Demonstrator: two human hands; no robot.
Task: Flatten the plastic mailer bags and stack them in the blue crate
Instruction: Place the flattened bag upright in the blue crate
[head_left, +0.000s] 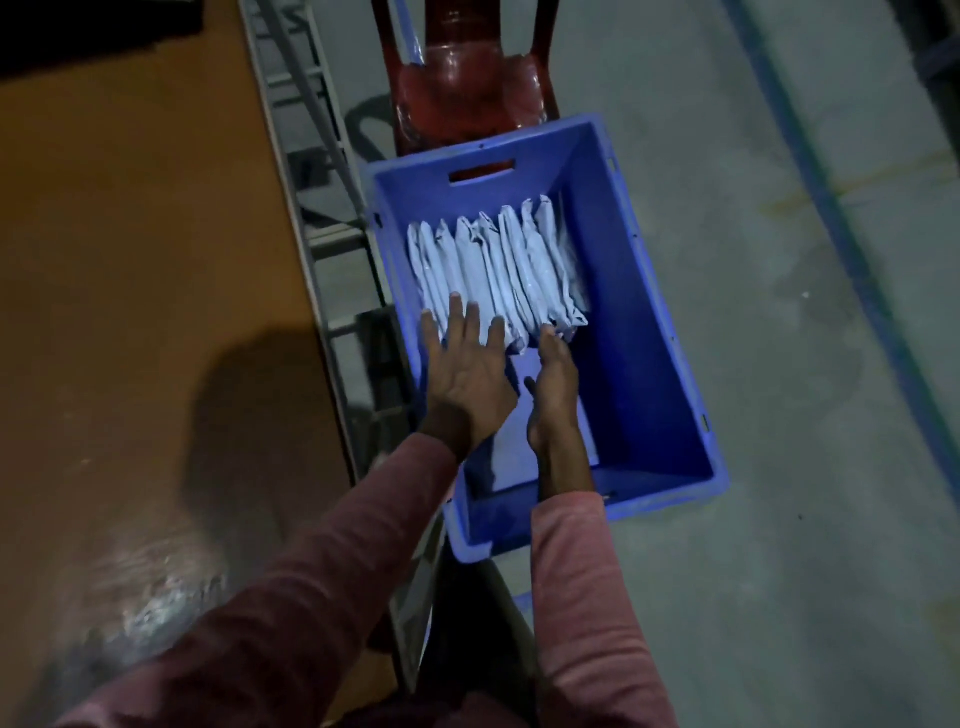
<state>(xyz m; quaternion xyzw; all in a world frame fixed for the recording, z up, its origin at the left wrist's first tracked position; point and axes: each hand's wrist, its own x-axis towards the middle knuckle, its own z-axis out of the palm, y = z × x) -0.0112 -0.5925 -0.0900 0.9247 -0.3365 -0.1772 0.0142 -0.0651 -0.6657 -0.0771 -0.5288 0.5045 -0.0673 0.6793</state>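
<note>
Pink sleeves (358, 561) are seen reaching forward into the blue crate (644, 338), which is set beside a brown tabletop (130, 249) with a red chair (467, 88) behind it. Plastic mailer bags (498, 260) are packed on edge in a row across the far half of the crate. The left hand (467, 379) is laid open, fingers spread and straight, on the near ends of the bags. The right hand (556, 384) is held edge-on with straight fingers, its tips touching the row's near right corner. Nothing is gripped by either hand. A pale sheet (511, 457), possibly another bag, is glimpsed flat on the crate floor beneath the wrists, though this cannot be confirmed. The step in hand is judged to be squaring and compressing the row. It is best done with even pressure from flat palms, so that trapped air is pushed out and the near ends are brought level. The slippery plastic should be pressed squarely, lest bags be fanned out or toppled.
</note>
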